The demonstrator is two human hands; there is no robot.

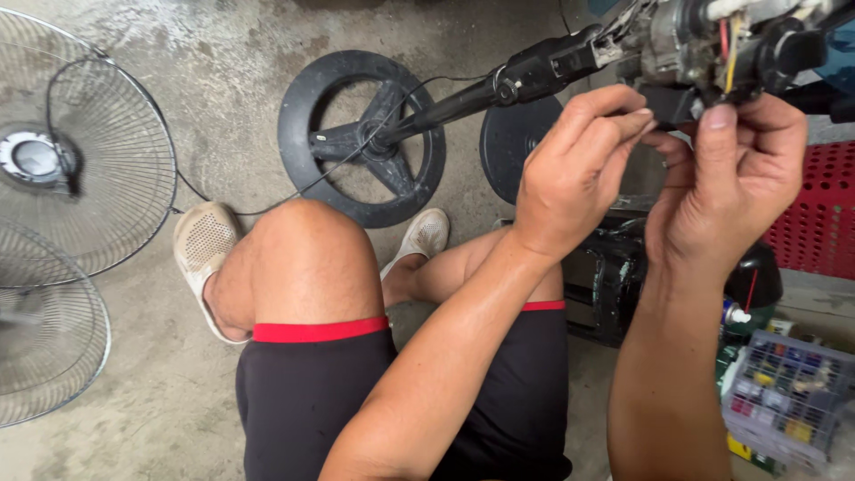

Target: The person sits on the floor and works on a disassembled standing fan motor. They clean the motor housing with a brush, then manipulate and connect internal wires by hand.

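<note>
One head-worn camera looks steeply down — close on the raised hands, knees and concrete floor (223, 53) below.

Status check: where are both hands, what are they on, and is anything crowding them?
Left hand pinching at fan motor head. Right hand gripping it from below, by the wires. Nothing between; fan pole runs off left.

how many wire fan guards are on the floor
2. One wire fan guard lies at the upper left; a second guard lies just below it, cut off by the left edge. Others may lie out of frame.

Left hand (579, 169) & right hand (735, 178) raised, fingertips pinched close together.
</note>
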